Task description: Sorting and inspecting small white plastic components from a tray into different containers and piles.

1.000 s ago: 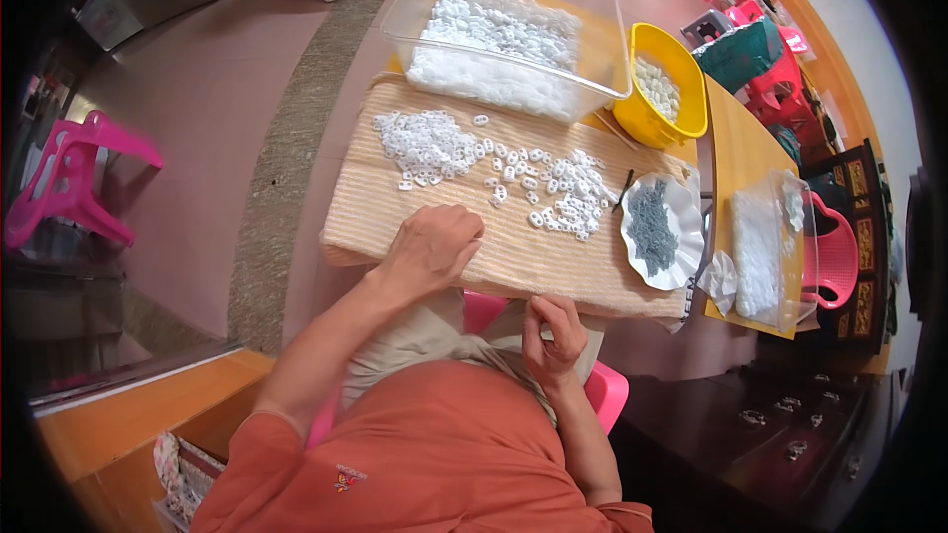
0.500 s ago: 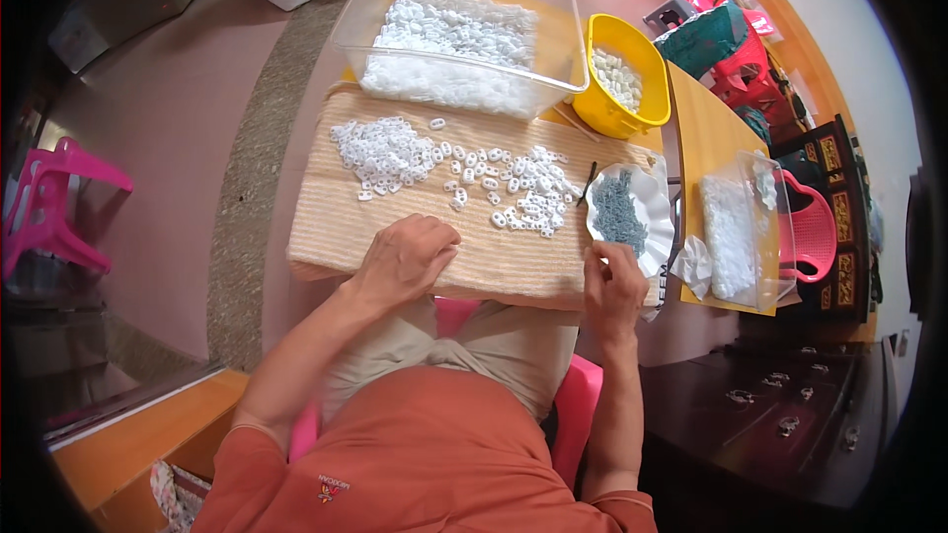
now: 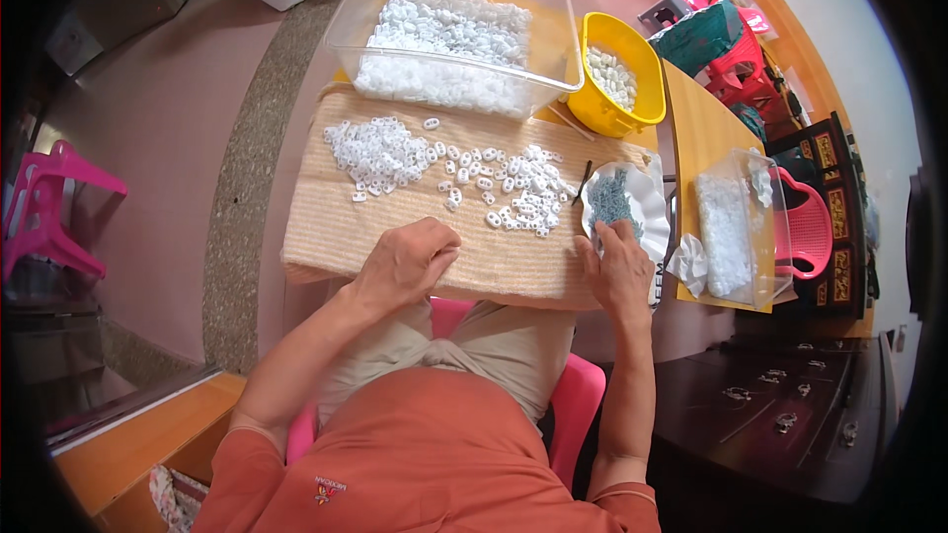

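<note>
At the near edge of the cloth-covered table, my left hand (image 3: 407, 259) is closed, thumb against curled fingers. Whatever it may hold is hidden. My right hand (image 3: 618, 271) reaches over the near rim of a white wavy-edged plate (image 3: 648, 199), thumb apart from the fingers, fingertips at a heap of tiny grey metal pieces (image 3: 610, 195). Beyond my left hand lies a pile of small white oval plastic pieces with two dark holes (image 3: 377, 156). A looser spread of similar white pieces (image 3: 531, 188) is nearer the plate.
A large clear bin (image 3: 449, 89) of white pieces stands at the far side, beside a yellow basin (image 3: 647, 69) with pale pieces. A thin dark tool (image 3: 584, 181) lies left of the plate. Another clear bin (image 3: 765, 227) sits on the side table to the right.
My right hand has moved forward onto the plate, and its fingers have spread from a pinch. My left hand stays closed in about the same place.
</note>
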`<state>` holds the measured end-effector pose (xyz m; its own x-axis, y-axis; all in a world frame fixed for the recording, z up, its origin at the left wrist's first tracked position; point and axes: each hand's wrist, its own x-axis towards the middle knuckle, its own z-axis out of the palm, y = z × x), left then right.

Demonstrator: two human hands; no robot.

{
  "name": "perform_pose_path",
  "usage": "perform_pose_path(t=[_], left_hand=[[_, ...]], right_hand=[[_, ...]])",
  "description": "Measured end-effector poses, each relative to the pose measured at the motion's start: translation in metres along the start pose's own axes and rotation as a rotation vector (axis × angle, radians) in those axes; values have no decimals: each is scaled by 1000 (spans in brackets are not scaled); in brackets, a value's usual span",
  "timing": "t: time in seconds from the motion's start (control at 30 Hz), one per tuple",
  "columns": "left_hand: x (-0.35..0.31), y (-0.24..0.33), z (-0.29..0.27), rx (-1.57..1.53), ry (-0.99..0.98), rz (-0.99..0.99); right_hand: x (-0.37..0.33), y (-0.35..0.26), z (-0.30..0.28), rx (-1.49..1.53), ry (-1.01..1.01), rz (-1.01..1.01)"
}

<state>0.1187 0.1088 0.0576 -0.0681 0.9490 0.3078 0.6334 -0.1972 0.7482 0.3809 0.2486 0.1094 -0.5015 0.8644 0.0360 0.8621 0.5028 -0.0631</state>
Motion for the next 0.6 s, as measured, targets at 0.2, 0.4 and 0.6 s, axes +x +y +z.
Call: perform_pose_path(t=[0.2,0.4,0.6], left_hand=[[5,9,-2,-192,39,-220],[-1,-7,6,-641,67,-497],[2,6,1,-283,69,-393]], right_hand=[[-2,9,17,41,111,24],[-3,9,21,67,178,-39],[-6,9,24,149,233,-23]])
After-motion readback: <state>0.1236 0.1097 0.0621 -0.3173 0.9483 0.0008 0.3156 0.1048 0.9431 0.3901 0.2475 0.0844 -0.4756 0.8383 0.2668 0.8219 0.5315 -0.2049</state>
